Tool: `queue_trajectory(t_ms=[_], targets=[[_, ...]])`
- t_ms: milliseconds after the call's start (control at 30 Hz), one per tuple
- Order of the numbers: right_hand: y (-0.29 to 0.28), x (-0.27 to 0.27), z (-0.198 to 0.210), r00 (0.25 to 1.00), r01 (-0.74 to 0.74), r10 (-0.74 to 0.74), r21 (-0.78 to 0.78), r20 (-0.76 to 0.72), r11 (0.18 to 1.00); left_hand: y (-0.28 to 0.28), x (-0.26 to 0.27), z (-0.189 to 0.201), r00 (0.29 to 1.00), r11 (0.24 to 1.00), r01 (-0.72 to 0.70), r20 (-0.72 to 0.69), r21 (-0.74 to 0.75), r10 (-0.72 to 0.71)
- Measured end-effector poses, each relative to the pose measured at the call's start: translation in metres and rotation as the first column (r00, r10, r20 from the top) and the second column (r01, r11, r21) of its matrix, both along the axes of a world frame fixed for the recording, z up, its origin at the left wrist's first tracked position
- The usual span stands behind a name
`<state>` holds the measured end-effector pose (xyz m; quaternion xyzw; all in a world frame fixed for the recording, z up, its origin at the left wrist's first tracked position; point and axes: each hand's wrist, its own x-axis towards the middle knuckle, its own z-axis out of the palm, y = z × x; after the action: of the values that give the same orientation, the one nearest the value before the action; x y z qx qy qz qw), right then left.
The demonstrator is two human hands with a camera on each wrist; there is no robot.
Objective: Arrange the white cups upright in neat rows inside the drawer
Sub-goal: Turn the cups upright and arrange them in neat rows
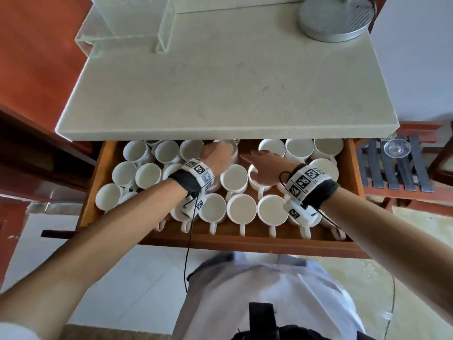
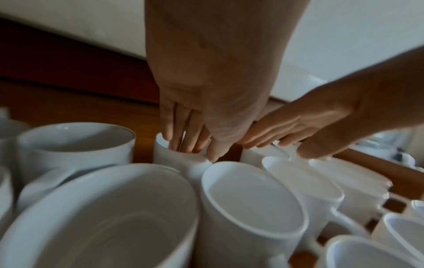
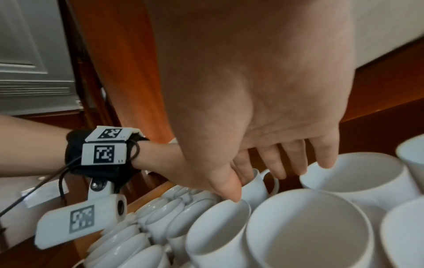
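The open wooden drawer [image 1: 245, 244] holds several white cups, most upright with handles toward me, such as the front row [image 1: 241, 208]. On the left side some cups [image 1: 109, 196] crowd together out of line. My left hand [image 1: 220, 150] reaches to the back row and pinches the rim of one cup [image 2: 179, 163], fingers [image 2: 183, 143] inside it and thumb outside. My right hand [image 1: 255, 159] hovers just right of it with straight fingers [image 3: 296, 159], and its thumb is close to the rim of a middle-row cup [image 3: 218, 226]. A bare wooden gap lies between the back cups under the hands.
A pale stone countertop [image 1: 220, 94] overhangs the back of the drawer and hides part of the back row. On it stand a clear glass box [image 1: 127, 28] and a grey round base [image 1: 335, 18]. A slatted rack with a glass bowl [image 1: 397, 148] sits to the right.
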<state>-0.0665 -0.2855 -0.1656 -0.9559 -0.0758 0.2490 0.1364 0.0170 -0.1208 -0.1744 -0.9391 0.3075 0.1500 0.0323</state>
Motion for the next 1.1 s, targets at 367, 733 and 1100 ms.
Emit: queue_trajectory(t_ms=[367,733,1100], targets=[[0.003,-0.008,0.012,0.993,0.11,-0.112,0.026,0.045,0.994,0.009,0.004,-0.003,0.976,0.98,0.176,0.113,0.097,-0.186],[-0.001,-0.004,0.018,0.99,0.013,-0.012,-0.006,0.14,1.0,0.033,-0.01,0.022,0.963,0.971,0.221,0.136,0.092,-0.232],[-0.001,0.0,0.015,0.979,-0.04,0.05,-0.054,0.199,0.998,0.044,-0.004,0.013,0.908,0.915,0.377,0.138,0.141,-0.395]])
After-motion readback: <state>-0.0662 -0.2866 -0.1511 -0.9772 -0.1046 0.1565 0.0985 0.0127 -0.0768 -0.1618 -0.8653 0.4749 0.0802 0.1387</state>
